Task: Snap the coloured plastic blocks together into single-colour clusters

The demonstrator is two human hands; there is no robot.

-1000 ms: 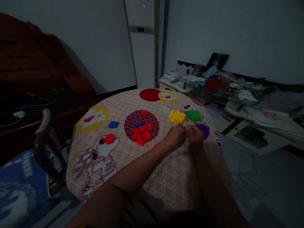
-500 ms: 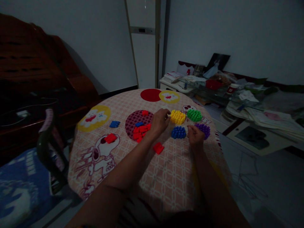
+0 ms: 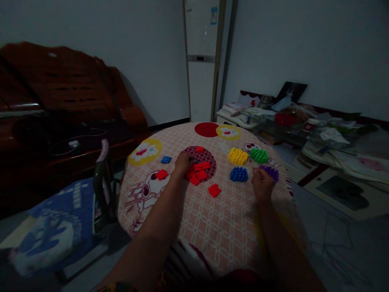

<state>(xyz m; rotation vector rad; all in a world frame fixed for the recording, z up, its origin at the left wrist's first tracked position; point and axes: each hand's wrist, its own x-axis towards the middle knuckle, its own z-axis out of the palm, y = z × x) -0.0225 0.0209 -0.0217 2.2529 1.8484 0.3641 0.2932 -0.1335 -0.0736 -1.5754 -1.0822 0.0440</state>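
Observation:
My left hand (image 3: pixel 183 165) is at the left edge of a pile of red plastic blocks (image 3: pixel 199 175). Its fingers are closed around a small blue plastic block (image 3: pixel 196 161), mostly hidden by the fingertips. My right hand (image 3: pixel 263 183) is pinched closed in front of a purple cluster of knobbly pieces (image 3: pixel 271 172), partly covering it. Whatever it holds is too small to make out. Beside it lie a blue cluster (image 3: pixel 238 174), a yellow cluster (image 3: pixel 238 156) and a green cluster (image 3: pixel 259 155).
Loose red blocks (image 3: pixel 214 190) and a blue block (image 3: pixel 166 159) lie around the pile on the round patterned tablecloth (image 3: pixel 209 227). A chair (image 3: pixel 101 190) stands at the left. To the right is a cluttered low cabinet (image 3: pixel 328 166); a wooden bench (image 3: pixel 75 89) stands behind left.
My left hand has moved left from beside the yellow cluster to the red pile. My right hand stays by the purple cluster, still pinched. The camera view has turned slightly left and up.

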